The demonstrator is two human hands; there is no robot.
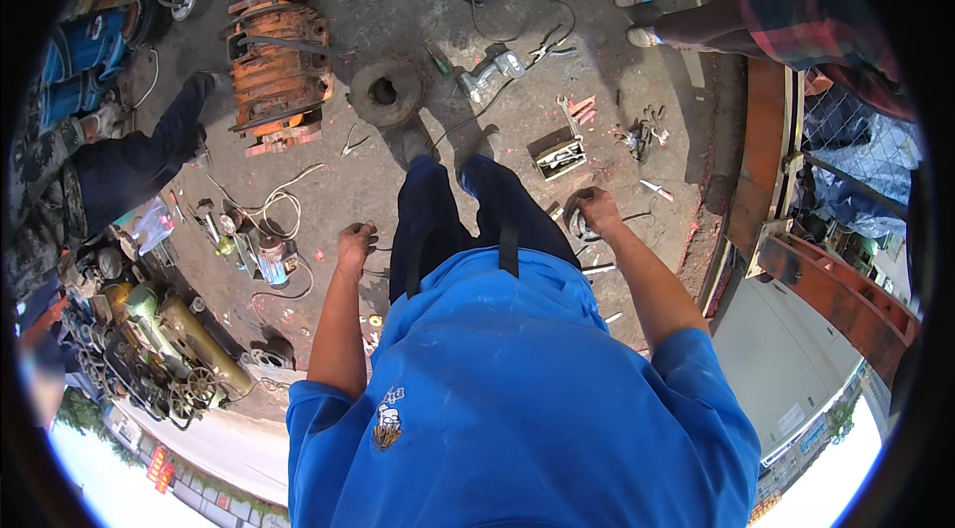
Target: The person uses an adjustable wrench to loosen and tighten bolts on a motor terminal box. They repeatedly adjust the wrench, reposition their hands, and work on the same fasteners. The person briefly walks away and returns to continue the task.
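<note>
My right hand (599, 213) hangs beside my right thigh, its fingers curled round a dark ring-shaped piece (571, 219). By my left thigh is my left hand (354, 245), fingers closed; whatever they may hold is hidden. On the ground ahead of my feet lies a round metal disc with a central hole (386, 92). To its left an orange motor-like housing (281, 68) rests on bricks. A small open box of tools (558, 158) sits ahead of my right hand, with a wrench (569, 116) beyond it.
A grey power tool (491, 76), pliers (547, 48) and cables lie on the concrete. One person's leg (139, 162) reaches in at left; another person (736, 15) stands far right. Gas cylinders (204, 344) and a cable coil (279, 210) are on the left, an orange beam (758, 150) on the right.
</note>
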